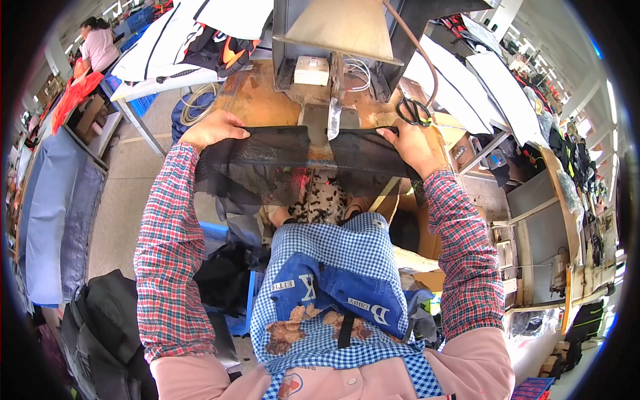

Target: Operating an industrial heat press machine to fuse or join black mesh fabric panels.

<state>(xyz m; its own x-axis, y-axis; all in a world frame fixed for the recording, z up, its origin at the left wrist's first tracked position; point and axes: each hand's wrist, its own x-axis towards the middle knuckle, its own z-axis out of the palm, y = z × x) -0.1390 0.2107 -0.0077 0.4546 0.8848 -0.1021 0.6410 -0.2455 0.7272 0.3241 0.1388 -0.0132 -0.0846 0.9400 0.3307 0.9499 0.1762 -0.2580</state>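
Head view: my left hand and right hand well apart, pinching black mesh by top edge, likely spreading it flat; scissors beside right, presumably handy.

Red, white and blue plaid oversleeves, a pale pink shirt, a round button, a blue-and-white gingham apron, solid blue panels (white lettering on them), brown patches, a black strip

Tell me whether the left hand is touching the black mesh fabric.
Touching. The head view shows the left hand at the upper left corner of the black mesh fabric, its thumb lying against the dark edge.
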